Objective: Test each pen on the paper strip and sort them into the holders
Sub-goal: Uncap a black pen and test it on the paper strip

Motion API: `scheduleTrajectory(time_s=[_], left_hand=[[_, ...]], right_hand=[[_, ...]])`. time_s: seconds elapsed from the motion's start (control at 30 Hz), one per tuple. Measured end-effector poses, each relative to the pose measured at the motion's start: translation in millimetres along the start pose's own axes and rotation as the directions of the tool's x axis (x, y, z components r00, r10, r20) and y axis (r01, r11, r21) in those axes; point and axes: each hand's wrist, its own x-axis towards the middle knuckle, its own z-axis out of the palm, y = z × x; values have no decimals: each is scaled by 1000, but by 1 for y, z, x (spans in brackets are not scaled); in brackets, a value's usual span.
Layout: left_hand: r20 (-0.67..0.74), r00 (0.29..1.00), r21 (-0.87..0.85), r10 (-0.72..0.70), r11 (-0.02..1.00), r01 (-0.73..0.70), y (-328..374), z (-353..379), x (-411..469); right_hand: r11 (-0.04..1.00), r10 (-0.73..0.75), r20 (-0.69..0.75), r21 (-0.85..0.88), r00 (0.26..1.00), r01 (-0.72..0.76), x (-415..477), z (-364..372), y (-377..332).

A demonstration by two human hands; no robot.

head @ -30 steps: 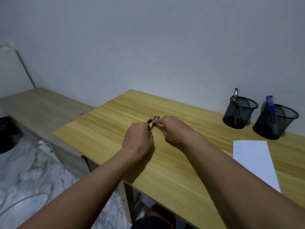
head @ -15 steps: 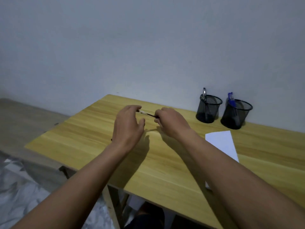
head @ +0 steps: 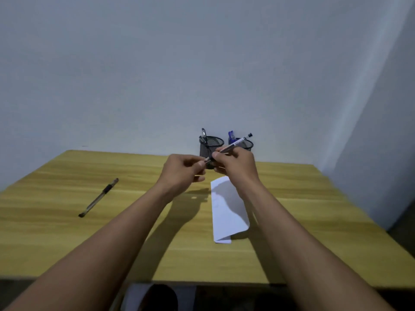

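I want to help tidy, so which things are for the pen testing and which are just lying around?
For the job: held pen, pinched by left hand and right hand; loose pen; paper strip; left holder; right holder.
Just there: table; wall; dark shape under the table edge.

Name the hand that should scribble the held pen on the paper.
Right. The right hand grips the pen by its barrel, closest to the paper; the left hand only pinches its end.

clear pen [head: 233, 145]: raised, tilted up-right | dark-grip pen [head: 98, 197]: flat on worktop [head: 67, 243], left | paper strip [head: 226, 212]: white, folded, flat | left holder [head: 215, 142], right holder [head: 249, 145]: black mesh, upright, rear, side by side
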Motion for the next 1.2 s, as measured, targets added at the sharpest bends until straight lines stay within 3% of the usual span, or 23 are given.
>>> scheduleTrajectory(time_s=[0.17,0.33,0.67,0.93,1.07,1.2], left_hand=[[112,994,-94,-18,995,28,12,3,5],[182,983,17,-22,1000,19,19,1,14],[264,961,129,-86,990,53,18,-12,17],[177,983,129,46,989,-69,14,-7,25],[207,978,30,35,999,-42,9,-3,22],[228,973,92,31,994,-53,10,-2,21]], right_hand=[[986,62,33,153,998,-66,-8,-17,-6],[988,46,93,141,995,-59,-4,-28,-5],[975,65,56,208,996,-75,-4,-15,19],[961,60,29,268,998,-66,2,-13,17],[966,53,45,249,998,-62,3,-20,16],[977,50,50,205,997,-60,4,-24,18]])
